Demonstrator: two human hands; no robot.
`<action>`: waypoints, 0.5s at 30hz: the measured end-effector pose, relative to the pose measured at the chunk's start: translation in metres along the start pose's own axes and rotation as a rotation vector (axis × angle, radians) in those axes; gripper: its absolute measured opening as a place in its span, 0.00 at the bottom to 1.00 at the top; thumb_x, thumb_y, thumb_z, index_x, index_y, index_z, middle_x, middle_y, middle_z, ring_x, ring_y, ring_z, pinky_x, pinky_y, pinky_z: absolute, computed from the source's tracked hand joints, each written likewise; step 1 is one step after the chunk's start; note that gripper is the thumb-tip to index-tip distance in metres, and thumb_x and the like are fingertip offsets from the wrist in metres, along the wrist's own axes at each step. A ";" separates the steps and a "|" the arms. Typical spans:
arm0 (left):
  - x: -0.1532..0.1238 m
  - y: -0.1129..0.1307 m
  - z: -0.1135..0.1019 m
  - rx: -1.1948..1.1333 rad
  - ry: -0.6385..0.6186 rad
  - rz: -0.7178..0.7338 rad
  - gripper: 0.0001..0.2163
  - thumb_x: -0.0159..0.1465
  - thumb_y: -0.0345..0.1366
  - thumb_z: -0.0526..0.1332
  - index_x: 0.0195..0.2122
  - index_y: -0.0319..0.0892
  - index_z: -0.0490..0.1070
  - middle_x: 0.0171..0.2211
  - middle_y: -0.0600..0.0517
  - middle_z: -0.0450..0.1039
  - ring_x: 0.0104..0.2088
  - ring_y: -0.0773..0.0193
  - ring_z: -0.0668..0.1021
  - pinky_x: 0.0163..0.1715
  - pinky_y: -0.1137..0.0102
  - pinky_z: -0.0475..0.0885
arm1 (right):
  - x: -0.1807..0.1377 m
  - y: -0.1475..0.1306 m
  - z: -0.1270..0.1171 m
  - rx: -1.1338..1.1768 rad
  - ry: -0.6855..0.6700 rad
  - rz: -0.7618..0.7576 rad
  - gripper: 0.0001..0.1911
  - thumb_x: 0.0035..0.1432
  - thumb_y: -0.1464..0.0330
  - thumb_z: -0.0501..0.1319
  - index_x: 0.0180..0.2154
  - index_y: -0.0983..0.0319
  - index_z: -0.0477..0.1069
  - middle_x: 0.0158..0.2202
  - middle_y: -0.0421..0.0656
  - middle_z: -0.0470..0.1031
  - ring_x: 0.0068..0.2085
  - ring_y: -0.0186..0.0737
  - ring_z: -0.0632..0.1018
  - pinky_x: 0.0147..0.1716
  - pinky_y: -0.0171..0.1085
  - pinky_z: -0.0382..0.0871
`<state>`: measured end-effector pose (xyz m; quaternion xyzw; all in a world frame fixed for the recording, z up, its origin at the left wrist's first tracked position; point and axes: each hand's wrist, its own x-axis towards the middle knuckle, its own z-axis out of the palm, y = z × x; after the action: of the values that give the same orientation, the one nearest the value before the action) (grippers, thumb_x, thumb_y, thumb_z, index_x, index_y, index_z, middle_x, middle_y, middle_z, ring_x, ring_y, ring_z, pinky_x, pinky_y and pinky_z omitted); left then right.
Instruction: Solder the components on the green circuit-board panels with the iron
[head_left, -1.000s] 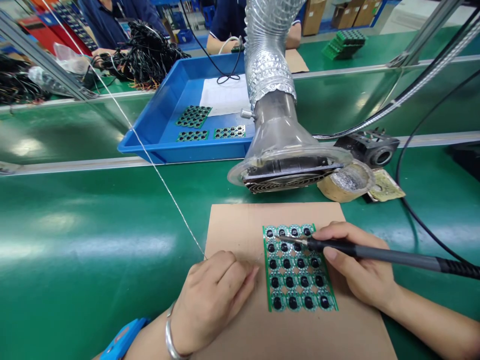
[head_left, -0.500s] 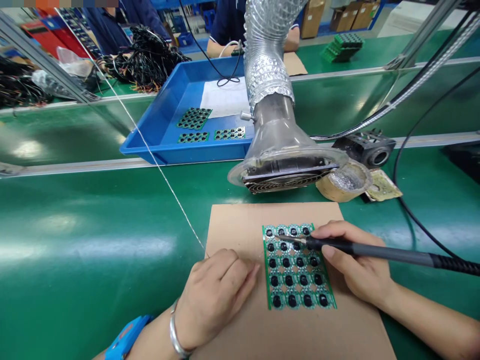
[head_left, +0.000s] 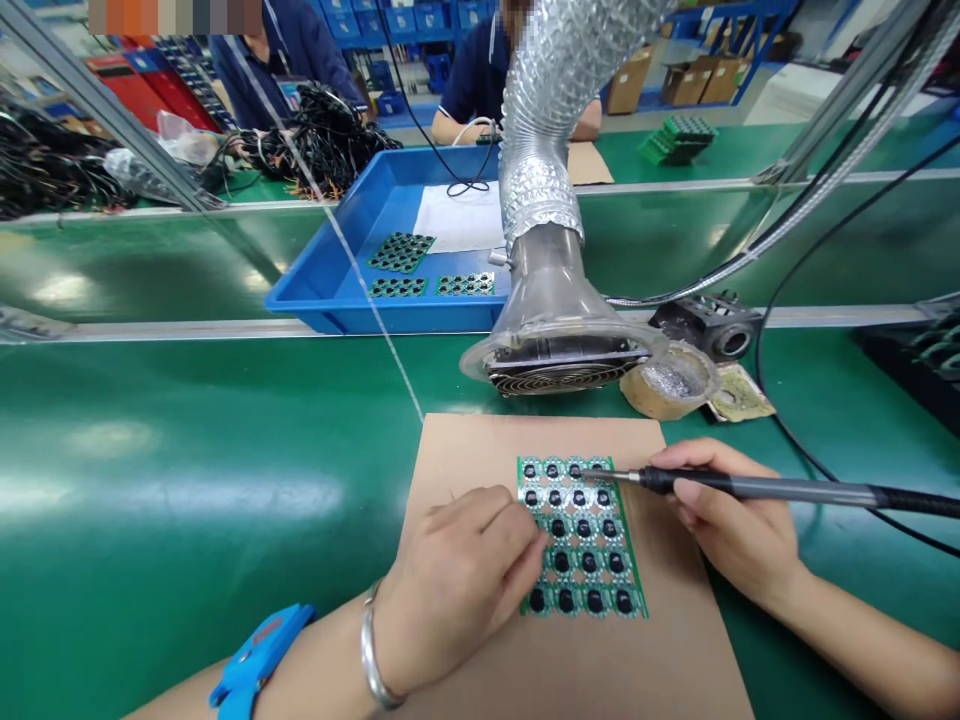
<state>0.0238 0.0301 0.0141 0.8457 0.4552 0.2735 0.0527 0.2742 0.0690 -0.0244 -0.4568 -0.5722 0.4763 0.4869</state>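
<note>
A green circuit board panel [head_left: 592, 545], set with rows of round black parts, lies on a sheet of brown cardboard [head_left: 480, 440]. My right hand [head_left: 739, 520] grips a soldering iron [head_left: 780, 489] like a pen from the right. Its metal tip is over the panel's top row; contact cannot be made out. My left hand [head_left: 469, 580] is closed, fingers pinched together over the panel's left edge and covering part of it. Whatever is in that pinch is hidden. A thin pale strand [head_left: 375, 310] slants down from above to the cardboard's far left corner.
A fume extractor hood [head_left: 559, 330] on a silver duct hangs beyond the cardboard. Behind it, a blue tray [head_left: 337, 315] holds several panels. A round tub [head_left: 667, 385], a yellow sponge [head_left: 739, 395] and a dark stand [head_left: 712, 325] sit at right. Co-workers sit across the bench.
My left hand has moved right, onto the panel's left edge. The iron's tip has shifted right along the panel's upper part. The camera view has shifted slightly.
</note>
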 end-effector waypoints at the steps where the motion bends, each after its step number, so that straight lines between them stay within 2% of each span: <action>1: 0.002 0.002 0.003 0.023 0.001 0.005 0.08 0.61 0.31 0.55 0.24 0.41 0.61 0.21 0.56 0.61 0.22 0.70 0.63 0.20 0.73 0.58 | 0.000 0.004 -0.002 -0.009 0.007 -0.012 0.06 0.55 0.70 0.59 0.36 0.58 0.73 0.26 0.39 0.70 0.19 0.28 0.64 0.15 0.30 0.55; 4: 0.004 0.003 0.011 0.080 0.028 -0.008 0.08 0.61 0.30 0.54 0.24 0.41 0.60 0.21 0.56 0.60 0.22 0.70 0.63 0.21 0.72 0.58 | 0.000 0.011 -0.002 -0.055 0.006 -0.070 0.07 0.55 0.70 0.58 0.37 0.58 0.72 0.27 0.39 0.71 0.19 0.28 0.64 0.15 0.30 0.55; 8: 0.000 0.001 0.015 0.090 0.048 -0.015 0.09 0.61 0.30 0.55 0.23 0.40 0.60 0.21 0.56 0.60 0.21 0.70 0.62 0.20 0.72 0.58 | 0.001 0.006 0.002 -0.163 -0.024 -0.142 0.07 0.55 0.72 0.58 0.36 0.57 0.72 0.29 0.39 0.73 0.18 0.28 0.66 0.15 0.30 0.58; 12: -0.001 -0.002 0.015 0.085 0.048 0.000 0.08 0.60 0.29 0.56 0.24 0.40 0.61 0.20 0.56 0.59 0.21 0.71 0.62 0.20 0.73 0.57 | 0.003 -0.001 0.005 -0.295 -0.044 -0.213 0.08 0.54 0.74 0.57 0.36 0.57 0.71 0.30 0.40 0.75 0.27 0.34 0.74 0.24 0.32 0.66; 15: -0.001 -0.002 0.015 0.085 0.048 0.001 0.08 0.60 0.30 0.56 0.24 0.40 0.61 0.20 0.56 0.59 0.20 0.71 0.62 0.19 0.73 0.57 | 0.003 -0.001 0.005 -0.338 -0.069 -0.238 0.09 0.54 0.74 0.57 0.37 0.58 0.71 0.32 0.41 0.76 0.33 0.37 0.76 0.30 0.33 0.69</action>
<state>0.0294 0.0324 0.0003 0.8405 0.4673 0.2744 0.0056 0.2693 0.0715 -0.0233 -0.4446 -0.7103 0.3281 0.4362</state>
